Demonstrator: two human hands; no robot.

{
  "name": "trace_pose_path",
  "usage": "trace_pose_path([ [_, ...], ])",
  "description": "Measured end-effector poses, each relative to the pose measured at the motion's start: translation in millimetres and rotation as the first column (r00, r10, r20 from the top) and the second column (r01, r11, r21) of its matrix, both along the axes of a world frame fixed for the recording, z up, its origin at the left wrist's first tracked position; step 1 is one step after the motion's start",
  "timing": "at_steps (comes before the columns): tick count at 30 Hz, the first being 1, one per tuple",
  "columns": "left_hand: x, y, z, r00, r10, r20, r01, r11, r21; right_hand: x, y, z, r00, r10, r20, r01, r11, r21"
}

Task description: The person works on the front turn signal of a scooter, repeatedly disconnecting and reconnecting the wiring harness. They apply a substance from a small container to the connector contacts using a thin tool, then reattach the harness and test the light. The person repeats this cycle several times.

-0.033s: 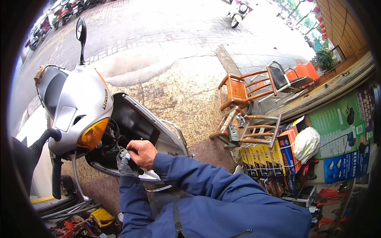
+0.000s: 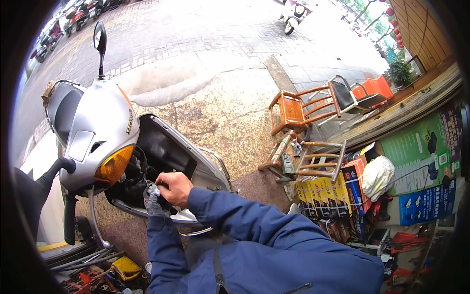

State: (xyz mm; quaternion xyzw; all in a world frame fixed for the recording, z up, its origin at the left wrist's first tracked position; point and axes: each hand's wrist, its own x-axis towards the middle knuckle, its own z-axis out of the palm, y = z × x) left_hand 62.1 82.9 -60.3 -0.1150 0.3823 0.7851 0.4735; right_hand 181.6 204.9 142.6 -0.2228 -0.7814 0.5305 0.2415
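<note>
A silver scooter (image 2: 105, 112) stands at the left with an orange turn-signal lens (image 2: 115, 165). Dark wiring (image 2: 139, 169) shows inside its opened body, next to a black hollow panel (image 2: 164, 147). My left hand (image 2: 154, 203), in a grey glove, is closed at the edge of this opening. Bare, my right hand (image 2: 177, 189) is bent inward with its fingertips pinched against the left fingers. Something small and pale shows where the fingertips meet, too small to name. The undersides of both hands are hidden.
A black brake-side grip (image 2: 69, 220) and silver lever (image 2: 95, 215) jut toward me. Wooden chairs (image 2: 293, 115) and a worn green stool-like chair (image 2: 289, 161) stand at the right, by stacked yellow boxes (image 2: 323, 198). Tools and a yellow item (image 2: 126, 268) lie lower left.
</note>
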Motion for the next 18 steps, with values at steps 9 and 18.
trace_pose_path([
  [9, 20, 3, 72, 0.963, -0.044, -0.267, 0.059, 0.997, 0.045, 12, -4, 3, 0.997, -0.048, -0.059, 0.03, 0.963, -0.268],
  [18, 27, 5, 102, 0.984, 0.155, -0.09, -0.153, 0.988, 0.023, 32, -22, -18, 0.998, -0.035, 0.046, 0.046, 0.961, -0.272],
])
